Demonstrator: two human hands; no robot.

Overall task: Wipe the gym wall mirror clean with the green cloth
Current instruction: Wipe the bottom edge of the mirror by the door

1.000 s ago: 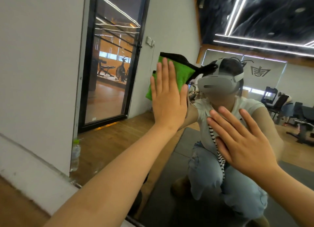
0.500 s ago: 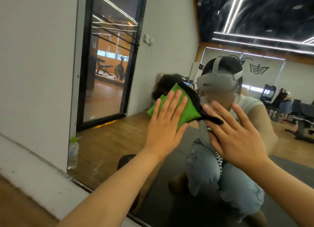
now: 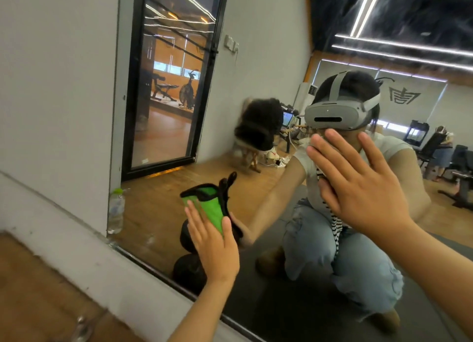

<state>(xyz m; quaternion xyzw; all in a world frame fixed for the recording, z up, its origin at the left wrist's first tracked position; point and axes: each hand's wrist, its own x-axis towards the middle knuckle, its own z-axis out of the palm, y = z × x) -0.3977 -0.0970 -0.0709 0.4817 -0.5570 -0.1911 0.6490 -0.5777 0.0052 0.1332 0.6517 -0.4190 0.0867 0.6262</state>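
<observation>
Left hand [image 3: 213, 247]: fingers straight, pressing the green cloth [image 3: 213, 209] flat against the mirror [image 3: 158, 208], low near its bottom edge.
Right hand [image 3: 363, 190]: open, fingers spread, palm on the mirror, holding nothing.

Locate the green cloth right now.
Head view, lower left of centre: the green cloth lies flat against the mirror under the left hand, to the right of the water bottle at the mirror's left edge.
</observation>
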